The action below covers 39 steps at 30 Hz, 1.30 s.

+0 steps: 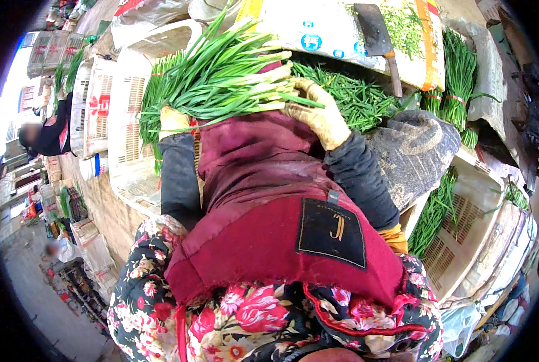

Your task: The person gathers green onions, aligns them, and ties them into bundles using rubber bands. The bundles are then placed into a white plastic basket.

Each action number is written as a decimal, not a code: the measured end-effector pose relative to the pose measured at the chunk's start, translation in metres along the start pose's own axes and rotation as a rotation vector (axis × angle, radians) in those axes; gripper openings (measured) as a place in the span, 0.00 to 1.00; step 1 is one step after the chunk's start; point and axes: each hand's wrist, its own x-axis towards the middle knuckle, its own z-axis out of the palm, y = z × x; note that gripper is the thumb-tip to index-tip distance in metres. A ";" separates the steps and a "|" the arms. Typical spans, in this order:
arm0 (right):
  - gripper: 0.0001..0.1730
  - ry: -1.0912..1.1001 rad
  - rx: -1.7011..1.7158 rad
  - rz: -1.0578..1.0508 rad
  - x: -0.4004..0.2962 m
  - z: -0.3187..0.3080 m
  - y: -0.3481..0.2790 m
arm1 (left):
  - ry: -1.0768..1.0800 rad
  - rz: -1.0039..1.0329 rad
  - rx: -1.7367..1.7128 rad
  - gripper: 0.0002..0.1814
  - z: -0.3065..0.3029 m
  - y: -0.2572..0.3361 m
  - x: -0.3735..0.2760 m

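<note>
A loose bunch of green garlic chives lies across my lap, over a maroon apron. My left hand, in a pale yellow glove, holds its leafy side from below, the fingers mostly hidden by leaves. Around the pale stem ends at the other side is my right hand, in a soiled glove of the same kind, its fingers bent against them. One green blade crosses the right fingers. Beyond that hand lies a heap of chive trimmings.
A white plastic crate with banded chives stands at left. A cleaver lies on a printed sack ahead. Banded chive bundles and another crate are at right. A person works at far left.
</note>
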 end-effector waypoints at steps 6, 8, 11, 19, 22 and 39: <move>0.15 0.003 0.014 -0.016 0.014 0.012 0.015 | -0.302 -0.022 0.274 0.26 -0.033 0.015 0.002; 0.14 0.032 0.110 -0.040 0.017 0.010 0.031 | -0.253 0.001 0.201 0.26 -0.007 -0.016 0.006; 0.14 0.100 0.217 -0.023 0.009 0.022 0.018 | -0.208 0.009 0.020 0.28 -0.012 0.005 0.005; 0.12 0.135 0.133 0.098 0.011 0.009 0.028 | -0.271 -0.076 0.293 0.26 -0.086 0.110 -0.004; 0.09 0.181 -0.244 0.126 0.007 -0.005 0.010 | -0.268 -0.107 0.258 0.23 -0.088 0.114 -0.004; 0.12 0.015 -1.001 0.187 -0.036 0.026 -0.048 | 0.117 -0.306 -1.182 0.19 -0.018 0.009 -0.007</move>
